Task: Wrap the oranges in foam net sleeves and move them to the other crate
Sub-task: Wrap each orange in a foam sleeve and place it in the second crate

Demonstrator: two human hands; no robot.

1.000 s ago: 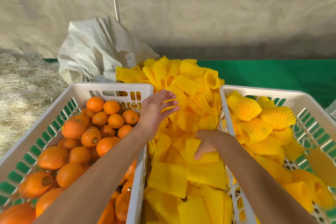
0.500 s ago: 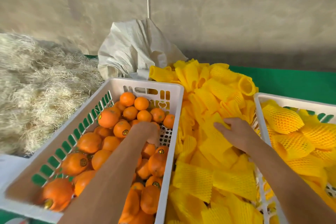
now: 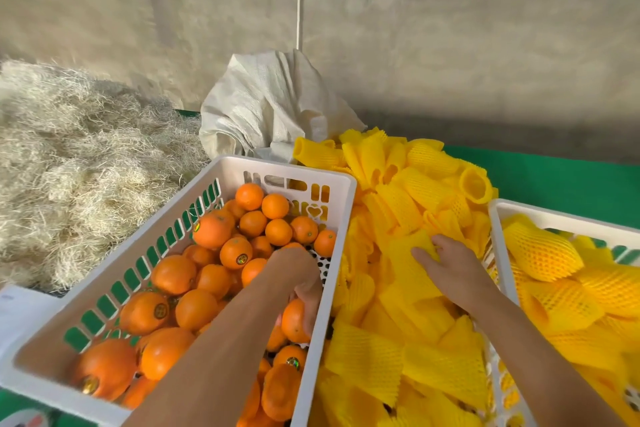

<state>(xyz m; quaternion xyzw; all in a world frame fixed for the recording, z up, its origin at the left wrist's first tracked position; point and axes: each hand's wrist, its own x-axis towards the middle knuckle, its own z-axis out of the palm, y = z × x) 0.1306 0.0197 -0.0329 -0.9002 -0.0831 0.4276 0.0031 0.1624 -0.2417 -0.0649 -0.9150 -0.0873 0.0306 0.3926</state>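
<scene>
Now curled round an orange (image 3: 293,321) low in the left crate (image 3: 341,184), left hand (image 3: 304,282); right hand (image 3: 453,269) pinching a soft, featherlight foam sleeve (image 3: 408,253). Firm, round fruit; best cupped whole.

Grey concrete wall (image 3: 450,45), green floor (image 3: 571,180), straw pile (image 3: 76,166)

White sack (image 3: 273,107), straw heap (image 3: 69,163)

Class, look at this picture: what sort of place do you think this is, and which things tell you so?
Probably a fruit packing area: a white crate of loose oranges, a heap of yellow foam net sleeves, and packing straw against a bare wall.
</scene>
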